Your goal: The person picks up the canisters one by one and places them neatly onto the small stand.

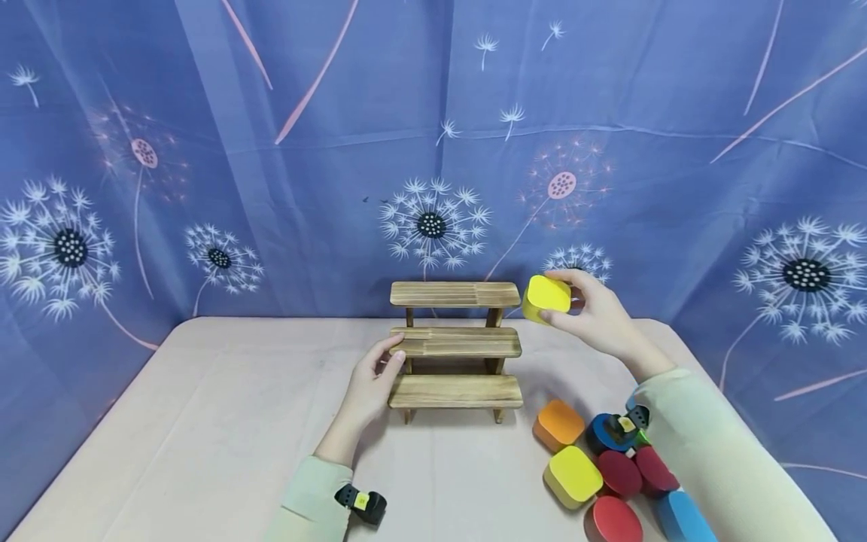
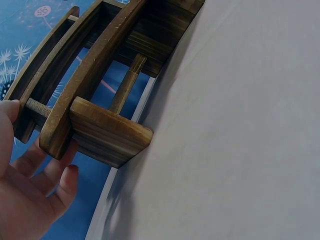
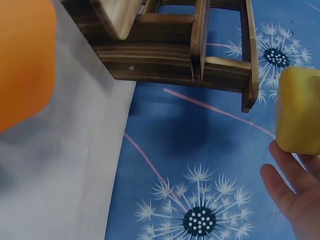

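A small three-tier wooden step rack stands at the back of the table. My left hand grips the left end of its middle step, and the left wrist view shows the thumb and fingers on either side of the wood. Up by the top step's right end, my right hand pinches a yellow rounded-square block between thumb and fingers. That block is raised off the table, a short gap from the rack in the right wrist view.
Right of the rack lie loose blocks: an orange one, another yellow one, a red one, dark red and blue ones, partly hidden under the right forearm. A blue dandelion-print cloth hangs behind the table.
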`<action>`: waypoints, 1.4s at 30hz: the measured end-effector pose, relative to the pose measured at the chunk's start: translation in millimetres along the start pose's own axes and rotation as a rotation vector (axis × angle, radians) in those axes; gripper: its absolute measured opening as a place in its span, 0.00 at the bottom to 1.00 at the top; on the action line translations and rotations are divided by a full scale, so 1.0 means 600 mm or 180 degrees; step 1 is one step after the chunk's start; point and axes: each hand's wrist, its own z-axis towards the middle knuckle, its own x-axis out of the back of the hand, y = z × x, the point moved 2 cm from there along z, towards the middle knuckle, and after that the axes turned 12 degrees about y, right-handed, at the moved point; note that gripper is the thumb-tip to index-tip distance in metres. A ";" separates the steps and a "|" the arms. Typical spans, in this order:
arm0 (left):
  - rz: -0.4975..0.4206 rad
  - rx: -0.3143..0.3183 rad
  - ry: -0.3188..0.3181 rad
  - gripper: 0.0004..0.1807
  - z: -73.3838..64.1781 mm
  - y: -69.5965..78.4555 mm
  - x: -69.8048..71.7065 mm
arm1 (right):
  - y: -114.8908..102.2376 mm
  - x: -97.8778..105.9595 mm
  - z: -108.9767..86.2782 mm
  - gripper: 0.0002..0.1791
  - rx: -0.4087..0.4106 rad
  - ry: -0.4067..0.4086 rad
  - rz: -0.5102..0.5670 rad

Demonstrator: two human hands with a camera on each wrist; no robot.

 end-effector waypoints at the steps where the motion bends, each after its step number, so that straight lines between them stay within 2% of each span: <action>1: 0.0013 -0.0017 0.0002 0.19 0.000 0.000 0.000 | -0.001 -0.002 0.000 0.33 -0.0007 0.0016 0.0016; 5: 0.0032 -0.0050 0.0009 0.18 0.000 0.001 0.002 | -0.005 -0.009 0.003 0.34 -0.0069 0.0073 0.0139; 14: 0.0016 0.0034 -0.0011 0.18 0.001 -0.002 0.001 | -0.017 -0.031 0.016 0.35 -0.0136 0.0183 0.0598; 21: 0.0025 0.0125 -0.0106 0.19 -0.016 0.066 0.015 | -0.020 -0.044 0.023 0.36 -0.0250 0.0152 0.0840; 34: 0.0008 0.0071 -0.0090 0.19 -0.015 0.068 0.015 | -0.034 -0.075 0.037 0.36 -0.0317 0.0151 0.1241; 42: 0.0029 0.0116 -0.0073 0.19 -0.014 0.068 0.014 | -0.044 -0.092 0.047 0.37 -0.0449 0.0055 0.1464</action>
